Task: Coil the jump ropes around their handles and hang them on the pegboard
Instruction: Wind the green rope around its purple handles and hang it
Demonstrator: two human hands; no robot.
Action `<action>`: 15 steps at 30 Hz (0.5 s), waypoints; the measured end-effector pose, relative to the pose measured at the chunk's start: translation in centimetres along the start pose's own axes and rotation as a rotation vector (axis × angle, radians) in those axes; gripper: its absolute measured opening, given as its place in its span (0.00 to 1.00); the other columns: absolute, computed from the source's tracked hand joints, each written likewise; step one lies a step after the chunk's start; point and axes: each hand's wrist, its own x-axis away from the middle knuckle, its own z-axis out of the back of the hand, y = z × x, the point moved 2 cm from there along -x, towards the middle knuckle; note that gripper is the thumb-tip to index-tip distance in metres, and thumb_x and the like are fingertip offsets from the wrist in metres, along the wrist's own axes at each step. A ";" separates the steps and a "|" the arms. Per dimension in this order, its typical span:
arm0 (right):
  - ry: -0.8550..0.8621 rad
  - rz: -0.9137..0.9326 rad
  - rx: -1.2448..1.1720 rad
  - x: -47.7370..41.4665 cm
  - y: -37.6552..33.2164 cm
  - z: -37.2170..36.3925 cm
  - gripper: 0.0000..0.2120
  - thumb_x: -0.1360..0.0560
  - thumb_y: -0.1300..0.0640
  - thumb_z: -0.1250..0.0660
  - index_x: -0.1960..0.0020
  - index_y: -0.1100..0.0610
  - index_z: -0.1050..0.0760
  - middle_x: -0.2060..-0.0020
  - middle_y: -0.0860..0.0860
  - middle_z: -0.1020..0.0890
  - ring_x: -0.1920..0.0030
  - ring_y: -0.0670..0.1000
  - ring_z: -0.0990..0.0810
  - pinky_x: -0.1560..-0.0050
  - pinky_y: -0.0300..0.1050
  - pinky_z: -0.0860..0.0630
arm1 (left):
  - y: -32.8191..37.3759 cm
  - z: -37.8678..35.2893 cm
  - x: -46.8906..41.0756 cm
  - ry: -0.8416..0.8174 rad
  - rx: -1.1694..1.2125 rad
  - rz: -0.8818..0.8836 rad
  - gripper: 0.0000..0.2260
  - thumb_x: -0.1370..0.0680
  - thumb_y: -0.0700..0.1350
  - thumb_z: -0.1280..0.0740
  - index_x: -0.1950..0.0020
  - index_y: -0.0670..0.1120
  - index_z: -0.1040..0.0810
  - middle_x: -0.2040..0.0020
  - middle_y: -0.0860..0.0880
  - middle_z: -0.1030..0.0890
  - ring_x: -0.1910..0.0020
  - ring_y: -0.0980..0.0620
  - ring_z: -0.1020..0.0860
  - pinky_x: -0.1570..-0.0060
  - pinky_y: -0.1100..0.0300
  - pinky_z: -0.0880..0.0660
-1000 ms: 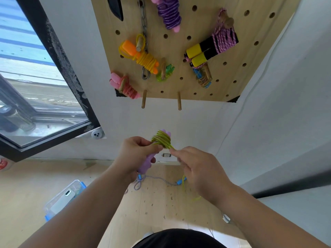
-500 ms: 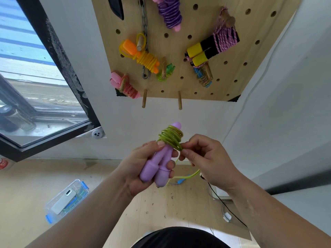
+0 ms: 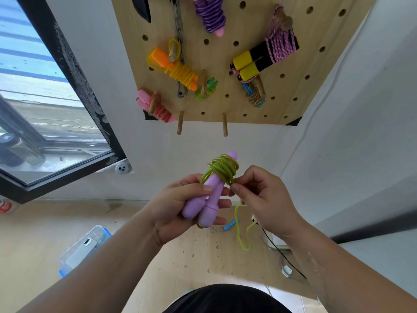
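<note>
Gripping two lilac handles point(image 3: 206, 201) side by side, the left hand point(image 3: 180, 210) has its thumb laid across their upper part and its fingers curled behind, so it is closed firmly around the pair. A green rope point(image 3: 223, 169) is wound in several loops around the narrow upper ends of the handles. The right hand point(image 3: 265, 197) sits just beside that coil, its thumb and forefinger pinched together on the rope where it leaves the winding; a loose tail point(image 3: 242, 231) droops below the hand in a slack curve. Both hands are held in the air in front of a white wall point(image 3: 191, 150), below a wooden pegboard point(image 3: 302, 86) mounted on it. Several coiled ropes hang on the board's pegs: an orange and yellow one point(image 3: 178, 68), a pink one point(image 3: 155, 107), a purple one point(image 3: 211, 13), and one with yellow and black handles point(image 3: 261, 59). Two bare wooden pegs point(image 3: 224, 127) stick out of the bottom row. To the left a black-framed window point(image 3: 56, 123) stands tilted open. Underneath lies a pale wood floor point(image 3: 27, 245) speckled with small dark bits, carrying a clear plastic box point(image 3: 83, 249) with blue clips at left, a small blue-ended rope point(image 3: 226, 227) near the wall, and a thin black cable point(image 3: 282, 256) trailing at right.
</note>
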 end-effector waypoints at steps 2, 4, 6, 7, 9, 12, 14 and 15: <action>-0.027 -0.027 -0.039 0.1 0.5 0.3 0.12 0.25 0.68 0.28 0.61 0.55 0.27 0.64 0.55 0.16 0.67 0.48 0.22 0.63 0.41 0.26 | -0.6 0.1 0.2 -0.045 -0.008 0.033 0.19 0.27 0.39 0.31 0.36 0.40 0.23 0.40 0.35 0.18 0.46 0.32 0.17 0.51 0.32 0.22; -0.053 -0.048 -0.052 0.2 1.0 0.5 0.11 0.25 0.67 0.27 0.61 0.57 0.27 0.64 0.58 0.16 0.67 0.49 0.22 0.65 0.42 0.26 | -1.2 0.2 0.3 -0.059 0.008 0.056 0.21 0.28 0.42 0.29 0.36 0.40 0.23 0.41 0.35 0.18 0.49 0.33 0.17 0.54 0.32 0.20; -0.072 -0.064 -0.086 0.2 1.2 0.6 0.10 0.25 0.67 0.28 0.60 0.61 0.27 0.65 0.58 0.16 0.67 0.48 0.21 0.65 0.41 0.25 | -1.7 0.3 0.2 -0.037 0.044 0.065 0.25 0.30 0.45 0.27 0.35 0.39 0.24 0.44 0.35 0.17 0.55 0.37 0.17 0.60 0.39 0.19; -0.085 -0.071 -0.113 0.1 1.3 0.5 0.08 0.25 0.67 0.28 0.59 0.62 0.27 0.66 0.58 0.16 0.67 0.48 0.20 0.64 0.41 0.25 | -1.8 0.4 0.1 -0.033 0.070 0.062 0.26 0.31 0.46 0.26 0.35 0.39 0.23 0.45 0.36 0.18 0.58 0.39 0.18 0.63 0.43 0.20; -0.113 -0.078 -0.164 0.0 1.5 0.4 0.07 0.24 0.65 0.28 0.57 0.63 0.26 0.68 0.55 0.17 0.65 0.49 0.19 0.61 0.40 0.25 | -1.9 0.5 -0.1 -0.073 0.118 0.049 0.24 0.31 0.49 0.23 0.39 0.39 0.19 0.47 0.37 0.18 0.60 0.43 0.20 0.67 0.49 0.22; -0.176 -0.100 -0.233 -0.1 1.8 0.1 0.09 0.25 0.59 0.27 0.59 0.61 0.25 0.69 0.53 0.19 0.65 0.48 0.21 0.60 0.37 0.26 | -1.8 0.5 -0.2 -0.165 0.128 0.026 0.24 0.35 0.53 0.19 0.44 0.42 0.15 0.50 0.39 0.18 0.63 0.45 0.21 0.71 0.54 0.24; -0.296 -0.149 -0.349 0.0 2.3 -0.3 0.07 0.25 0.58 0.28 0.59 0.58 0.23 0.65 0.54 0.18 0.63 0.48 0.20 0.57 0.39 0.25 | -1.8 0.6 -0.2 -0.204 0.110 0.031 0.23 0.35 0.53 0.19 0.46 0.42 0.15 0.53 0.39 0.19 0.64 0.46 0.21 0.73 0.56 0.25; -0.380 -0.183 -0.413 0.1 2.6 -0.4 0.05 0.26 0.56 0.28 0.57 0.57 0.21 0.62 0.54 0.17 0.61 0.48 0.20 0.55 0.40 0.25 | -1.8 0.6 0.0 -0.220 0.098 0.036 0.23 0.35 0.53 0.20 0.45 0.41 0.15 0.53 0.39 0.19 0.65 0.46 0.21 0.73 0.56 0.25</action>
